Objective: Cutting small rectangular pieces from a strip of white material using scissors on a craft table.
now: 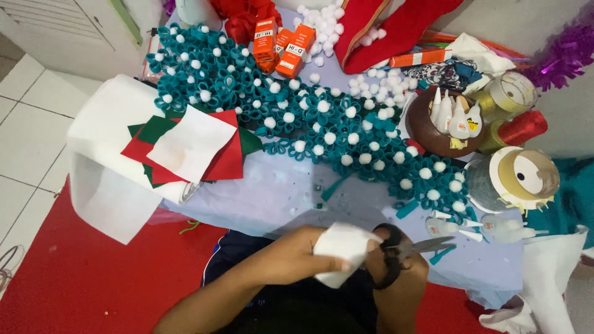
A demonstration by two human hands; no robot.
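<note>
White felt piece (pixel 343 250) pinched in my left hand (pixel 297 250) at the near table edge (pixel 272 213), my right hand (pixel 396 266) closed through black scissors (pixel 408 250) just right of it, blades pointing right, seemingly away from the felt.

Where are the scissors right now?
The scissors are in the right hand, low in the head view, right of centre, blades pointing right beside the white felt piece held by the left hand.

white felt piece (pixel 344 250) hides left hand (pixel 306 250) fingertips | purple tinsel (pixel 566 52) cropped
</note>
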